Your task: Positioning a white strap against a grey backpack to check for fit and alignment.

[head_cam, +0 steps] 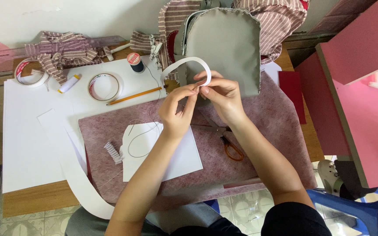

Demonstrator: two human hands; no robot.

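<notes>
Both hands meet above the surface (31,199): the left hand (176,111) and the right hand (224,98) each close a fingertip grip on the ends of a white paper strip (184,63), which arches in a loop in front of a grey bag panel (226,48). Orange-handled scissors (228,144) lie beneath the right wrist on mauve felt (281,126). A pencil (134,95), thread spool (134,61) and tape roll (104,86) lie to the left on white sheets.
</notes>
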